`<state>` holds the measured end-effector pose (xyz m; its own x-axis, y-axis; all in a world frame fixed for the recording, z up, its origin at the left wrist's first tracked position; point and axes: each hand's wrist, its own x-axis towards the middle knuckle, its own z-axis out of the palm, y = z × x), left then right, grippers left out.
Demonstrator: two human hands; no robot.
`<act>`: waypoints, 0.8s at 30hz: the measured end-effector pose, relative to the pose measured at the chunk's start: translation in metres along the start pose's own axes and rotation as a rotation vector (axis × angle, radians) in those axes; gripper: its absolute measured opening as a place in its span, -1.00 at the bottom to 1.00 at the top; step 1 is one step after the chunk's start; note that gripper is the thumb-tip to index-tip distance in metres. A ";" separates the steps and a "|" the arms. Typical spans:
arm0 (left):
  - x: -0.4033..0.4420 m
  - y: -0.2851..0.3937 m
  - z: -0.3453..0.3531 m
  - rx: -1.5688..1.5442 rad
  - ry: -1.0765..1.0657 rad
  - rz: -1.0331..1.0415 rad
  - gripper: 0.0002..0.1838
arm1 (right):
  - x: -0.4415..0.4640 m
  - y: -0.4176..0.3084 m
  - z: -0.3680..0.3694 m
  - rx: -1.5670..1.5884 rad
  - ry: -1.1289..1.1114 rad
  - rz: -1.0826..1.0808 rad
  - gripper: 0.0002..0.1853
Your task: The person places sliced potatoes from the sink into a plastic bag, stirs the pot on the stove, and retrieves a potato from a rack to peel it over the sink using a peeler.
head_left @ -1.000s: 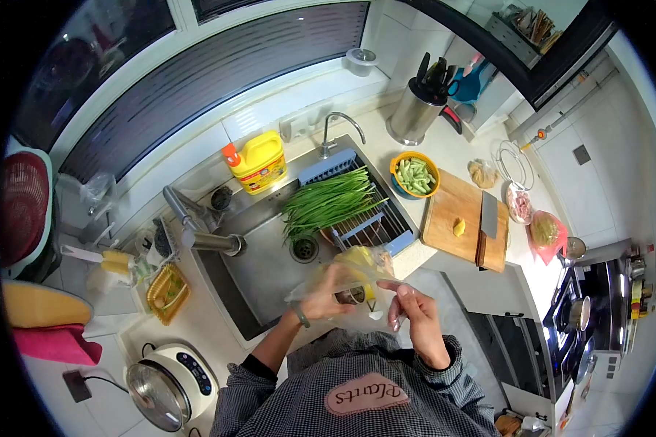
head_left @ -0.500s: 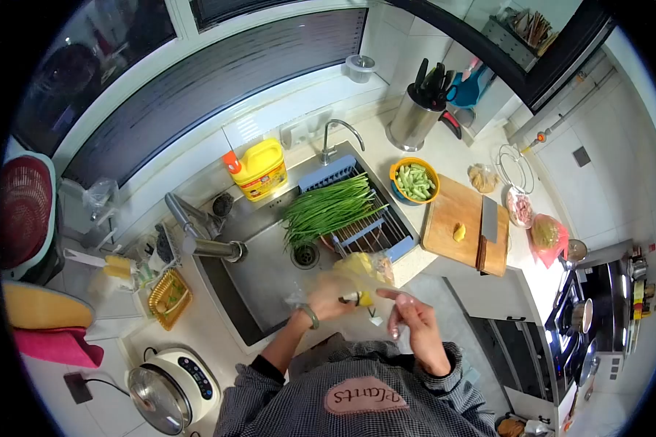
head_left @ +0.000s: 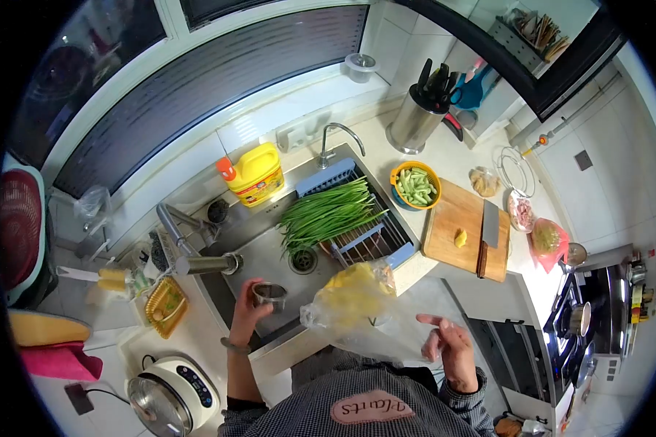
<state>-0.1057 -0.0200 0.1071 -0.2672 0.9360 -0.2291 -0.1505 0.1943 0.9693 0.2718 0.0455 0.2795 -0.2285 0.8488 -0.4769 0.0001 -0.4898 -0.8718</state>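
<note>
My left hand (head_left: 247, 311) is over the front edge of the sink (head_left: 259, 255), its fingers closed around a small round metal cup (head_left: 270, 293) that looks like a sink strainer. My right hand (head_left: 450, 349) grips the edge of a clear plastic bag (head_left: 386, 331), which hangs stretched out in front of my apron. Yellowish contents (head_left: 353, 284) show through the bag's far end, blurred. A bunch of long green chives (head_left: 328, 218) lies on the dish rack (head_left: 397, 251) across the sink. Beyond the cup is the drain (head_left: 303, 260).
A yellow jug (head_left: 257, 175) stands behind the sink. Right of it are a colander of cut green vegetables (head_left: 415, 188), a cutting board (head_left: 448, 211) with a cleaver (head_left: 490, 224), and a knife holder (head_left: 415, 124). The faucet (head_left: 211, 264) juts over the sink's left side.
My left hand has moved left, away from the bag, and now holds the small metal cup. My right hand has shifted slightly right and down, and the bag is spread wider.
</note>
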 end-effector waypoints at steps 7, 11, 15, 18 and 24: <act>0.104 -0.224 -0.004 0.317 -0.067 -0.649 -0.11 | -0.017 -0.002 -0.017 0.101 0.124 -0.027 -0.48; 0.157 -0.329 0.035 0.500 0.122 -0.583 -0.05 | -0.027 -0.002 -0.018 -0.003 0.204 -0.002 -0.51; 0.192 -0.374 0.052 0.209 0.493 -0.266 -0.14 | -0.034 0.016 -0.032 -0.131 0.215 -0.073 -0.56; 0.185 -0.342 0.056 -0.176 0.414 -0.170 -0.25 | -0.032 0.021 -0.043 -0.323 0.162 -0.113 -0.54; 0.121 -0.293 0.041 0.478 0.122 -0.287 -0.29 | -0.026 0.028 -0.051 -0.031 0.074 -0.011 -0.46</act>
<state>-0.0552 0.0481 -0.2007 -0.3913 0.7911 -0.4702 0.2070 0.5735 0.7926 0.3273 0.0202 0.2617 -0.1556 0.8671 -0.4731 0.0288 -0.4748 -0.8796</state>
